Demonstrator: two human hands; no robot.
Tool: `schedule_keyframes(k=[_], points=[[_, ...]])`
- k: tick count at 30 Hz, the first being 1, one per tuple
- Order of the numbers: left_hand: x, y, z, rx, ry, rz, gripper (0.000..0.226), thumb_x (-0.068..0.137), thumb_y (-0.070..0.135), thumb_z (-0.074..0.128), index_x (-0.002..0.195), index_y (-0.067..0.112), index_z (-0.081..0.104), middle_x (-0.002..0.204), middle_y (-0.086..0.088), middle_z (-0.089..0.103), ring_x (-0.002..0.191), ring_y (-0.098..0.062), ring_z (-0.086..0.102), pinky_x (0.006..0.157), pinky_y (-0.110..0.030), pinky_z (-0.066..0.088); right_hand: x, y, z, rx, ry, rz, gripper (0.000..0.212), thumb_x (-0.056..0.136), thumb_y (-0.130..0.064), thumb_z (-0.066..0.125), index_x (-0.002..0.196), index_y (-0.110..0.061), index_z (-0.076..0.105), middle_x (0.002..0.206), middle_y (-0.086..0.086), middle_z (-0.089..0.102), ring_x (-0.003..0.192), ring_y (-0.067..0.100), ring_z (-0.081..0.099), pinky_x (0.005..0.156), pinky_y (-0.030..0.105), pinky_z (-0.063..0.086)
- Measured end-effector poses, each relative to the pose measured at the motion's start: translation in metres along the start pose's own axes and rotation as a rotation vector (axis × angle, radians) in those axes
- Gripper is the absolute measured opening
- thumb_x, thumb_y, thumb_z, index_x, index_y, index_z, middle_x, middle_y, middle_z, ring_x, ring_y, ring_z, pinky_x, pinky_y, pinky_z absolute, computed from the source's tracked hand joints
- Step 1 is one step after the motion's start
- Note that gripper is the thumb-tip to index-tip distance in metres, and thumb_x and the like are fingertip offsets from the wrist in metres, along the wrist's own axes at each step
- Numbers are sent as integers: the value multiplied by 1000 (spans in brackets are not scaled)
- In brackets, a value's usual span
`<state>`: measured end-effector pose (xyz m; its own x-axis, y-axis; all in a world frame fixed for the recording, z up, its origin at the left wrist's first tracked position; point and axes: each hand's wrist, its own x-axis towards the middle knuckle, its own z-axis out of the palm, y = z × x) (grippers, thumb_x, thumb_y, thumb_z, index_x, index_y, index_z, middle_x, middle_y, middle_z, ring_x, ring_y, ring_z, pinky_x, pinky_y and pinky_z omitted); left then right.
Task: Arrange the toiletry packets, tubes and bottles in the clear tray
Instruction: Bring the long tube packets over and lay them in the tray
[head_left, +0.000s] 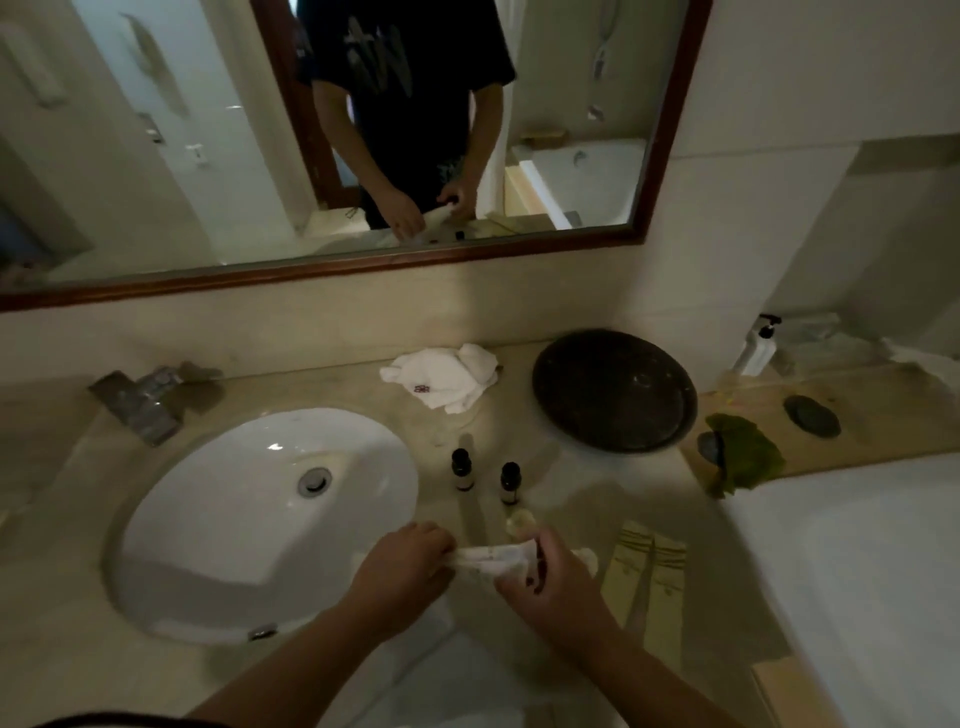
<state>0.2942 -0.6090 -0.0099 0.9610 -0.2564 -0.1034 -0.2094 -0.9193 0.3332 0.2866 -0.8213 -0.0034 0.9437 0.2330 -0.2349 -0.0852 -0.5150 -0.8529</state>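
Bench (519, 431): beige stone. Sink (218, 519): white. Round dish (615, 389): black. Towel (447, 374): white, small red mark. Two bottles (461, 470): dark caps, pale labels. Packets (649, 566): cream, striped tops. Mirror frame (363, 265): dark brown.

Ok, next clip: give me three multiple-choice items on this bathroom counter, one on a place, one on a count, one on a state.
1. Where is the crumpled white towel?
A. In the sink
B. On the counter left of the dark round dish
C. On the tub edge

2. How many small dark-capped bottles stand on the counter right of the sink?
A. One
B. Two
C. Four

3. What is the state of the white packet?
A. Lying untouched
B. In the dish
C. Held by both hands

Key: 1 B, it lies beside the dish near the wall. 2 B, one bottle and another. 3 C, the left hand and right hand grip its ends.
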Motion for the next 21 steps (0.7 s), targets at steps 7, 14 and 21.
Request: schedule_keyframes(k=[7, 14, 21], points=[[-49, -31, -29, -335, 192, -231, 28, 80, 39, 50, 98, 21, 62, 96, 4, 61, 88, -12, 54, 75, -25, 40, 23, -65, 48, 285, -79, -78, 78, 77, -26, 77, 136, -43, 30, 115, -16, 59, 94, 3, 66, 74, 21, 55], [-137, -90, -83, -639, 462, -476, 10, 81, 29, 53, 72, 29, 59, 67, 9, 59, 62, 0, 50, 61, -25, 42, 36, -151, 161, 126, -317, -259, 34, 83, -6, 69, 100, -34, 62, 94, -13, 75, 85, 7, 70, 75, 22, 53], [-244, -192, -119, -849, 697, -745, 18, 79, 11, 64, 78, 28, 70, 71, 16, 73, 65, 3, 60, 63, -21, 50, 22, -241, 305, 39, -451, -322, 26, 76, -10, 76, 89, -32, 68, 83, -4, 75, 75, 5, 69, 69, 22, 54]])
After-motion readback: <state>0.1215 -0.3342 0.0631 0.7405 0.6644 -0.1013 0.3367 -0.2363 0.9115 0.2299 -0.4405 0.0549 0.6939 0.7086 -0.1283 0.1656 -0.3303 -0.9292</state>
